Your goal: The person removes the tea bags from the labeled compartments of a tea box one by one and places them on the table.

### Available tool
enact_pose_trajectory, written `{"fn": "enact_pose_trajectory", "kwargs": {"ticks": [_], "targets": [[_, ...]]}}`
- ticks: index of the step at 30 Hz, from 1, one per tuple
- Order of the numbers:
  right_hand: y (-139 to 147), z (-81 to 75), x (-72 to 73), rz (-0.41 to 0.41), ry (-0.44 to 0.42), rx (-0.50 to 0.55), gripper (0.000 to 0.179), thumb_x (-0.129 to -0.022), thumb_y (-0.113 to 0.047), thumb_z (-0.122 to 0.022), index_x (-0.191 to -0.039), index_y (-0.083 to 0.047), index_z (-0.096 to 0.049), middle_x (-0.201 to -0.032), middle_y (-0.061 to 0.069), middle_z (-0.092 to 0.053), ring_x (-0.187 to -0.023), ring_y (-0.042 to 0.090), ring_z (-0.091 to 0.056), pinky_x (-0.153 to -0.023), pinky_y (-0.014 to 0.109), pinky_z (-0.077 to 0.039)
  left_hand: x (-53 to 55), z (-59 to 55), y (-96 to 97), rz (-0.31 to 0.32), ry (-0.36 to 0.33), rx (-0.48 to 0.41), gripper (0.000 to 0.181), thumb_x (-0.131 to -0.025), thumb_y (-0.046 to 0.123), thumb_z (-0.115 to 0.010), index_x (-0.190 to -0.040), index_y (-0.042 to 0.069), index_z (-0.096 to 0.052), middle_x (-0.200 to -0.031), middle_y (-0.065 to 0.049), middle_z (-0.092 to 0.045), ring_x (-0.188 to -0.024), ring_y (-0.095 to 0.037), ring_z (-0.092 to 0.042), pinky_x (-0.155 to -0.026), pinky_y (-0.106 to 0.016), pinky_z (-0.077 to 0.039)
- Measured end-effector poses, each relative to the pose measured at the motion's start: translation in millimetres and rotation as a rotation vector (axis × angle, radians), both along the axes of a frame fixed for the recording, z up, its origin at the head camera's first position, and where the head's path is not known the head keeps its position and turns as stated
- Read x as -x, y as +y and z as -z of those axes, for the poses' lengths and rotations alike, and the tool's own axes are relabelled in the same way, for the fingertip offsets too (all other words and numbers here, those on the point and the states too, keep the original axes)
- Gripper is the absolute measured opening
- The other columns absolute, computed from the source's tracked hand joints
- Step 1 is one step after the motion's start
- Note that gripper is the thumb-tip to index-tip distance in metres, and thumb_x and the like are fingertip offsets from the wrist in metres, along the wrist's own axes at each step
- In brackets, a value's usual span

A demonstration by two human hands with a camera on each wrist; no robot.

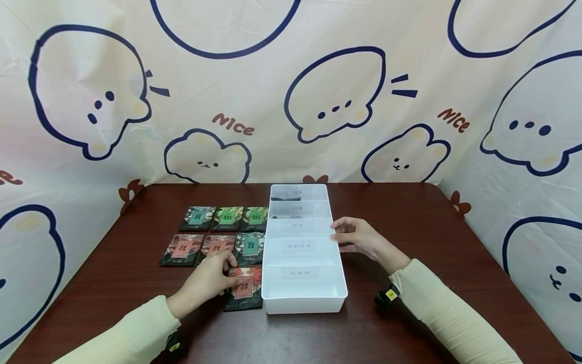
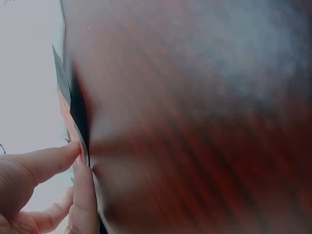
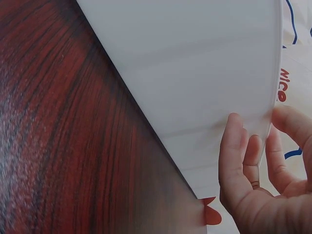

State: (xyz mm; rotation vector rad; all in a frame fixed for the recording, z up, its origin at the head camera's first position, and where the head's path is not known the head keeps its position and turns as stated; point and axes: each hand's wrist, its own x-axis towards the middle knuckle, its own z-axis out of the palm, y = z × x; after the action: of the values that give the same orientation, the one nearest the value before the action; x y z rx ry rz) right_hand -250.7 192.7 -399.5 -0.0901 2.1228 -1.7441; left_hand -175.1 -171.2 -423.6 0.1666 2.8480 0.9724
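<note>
In the head view, a white divided box (image 1: 303, 305) stands lengthwise on the table. My left hand (image 1: 206, 278) pinches the edge of a dark tea packet with a red label (image 1: 245, 296), just left of the box's near end. The left wrist view shows this packet (image 2: 62, 80) tilted between thumb and fingers. My right hand (image 1: 364, 240) holds the right rim of the box, fingertips over the edge and thumb against the outer wall. In the right wrist view, the fingers (image 3: 231, 151) lie along the white side wall.
Left of the box lie more tea packets: a back row with green labels (image 1: 228, 217), then red-labelled ones (image 1: 183, 248) and a green-labelled one (image 1: 250, 246). Dark packet edges (image 1: 286, 198) show in the rear compartments. A printed cloth (image 1: 273, 101) hangs behind the brown table (image 1: 400, 202).
</note>
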Motion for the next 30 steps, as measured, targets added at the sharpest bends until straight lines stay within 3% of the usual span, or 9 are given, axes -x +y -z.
{"fn": "enact_pose_trajectory", "kwargs": {"ticks": [22, 26, 30], "targets": [[0.5, -0.3, -1.7, -0.006, -0.003, 0.020, 0.032, -0.085, -0.007, -0.073, -0.114, -0.003, -0.058, -0.094, 0.007, -0.057, -0.086, 0.018, -0.063, -0.080, 0.043, -0.058, 2.1, -0.9, 0.1, -0.008, -0.027, 0.002, 0.028, -0.076, 0.010, -0.081, -0.092, 0.009, -0.058, -0.079, -0.008, -0.052, -0.044, -0.016, -0.052, -0.043, -0.030, -0.046], [0.7, -0.1, -1.6, -0.009, -0.001, 0.017, 0.033, -0.085, -0.008, -0.073, -0.114, -0.003, -0.058, -0.095, 0.007, -0.058, -0.085, 0.017, -0.063, -0.080, 0.043, -0.058, 3.1, -9.0, 1.3, -0.020, -0.030, -0.025, 0.028, -0.076, 0.010, -0.081, -0.093, 0.008, -0.058, -0.082, -0.009, -0.052, -0.046, -0.016, -0.054, -0.045, -0.030, -0.048], [0.4, -0.4, -1.1, -0.010, 0.001, 0.013, 0.033, -0.085, -0.008, -0.072, -0.114, -0.003, -0.058, -0.095, 0.007, -0.058, -0.085, 0.017, -0.063, -0.080, 0.043, -0.058, 9.6, -28.3, 3.8, -0.027, -0.049, -0.097, 0.029, -0.080, 0.012, -0.079, -0.101, 0.006, -0.059, -0.090, -0.012, -0.053, -0.052, -0.016, -0.058, -0.051, -0.031, -0.053]]}}
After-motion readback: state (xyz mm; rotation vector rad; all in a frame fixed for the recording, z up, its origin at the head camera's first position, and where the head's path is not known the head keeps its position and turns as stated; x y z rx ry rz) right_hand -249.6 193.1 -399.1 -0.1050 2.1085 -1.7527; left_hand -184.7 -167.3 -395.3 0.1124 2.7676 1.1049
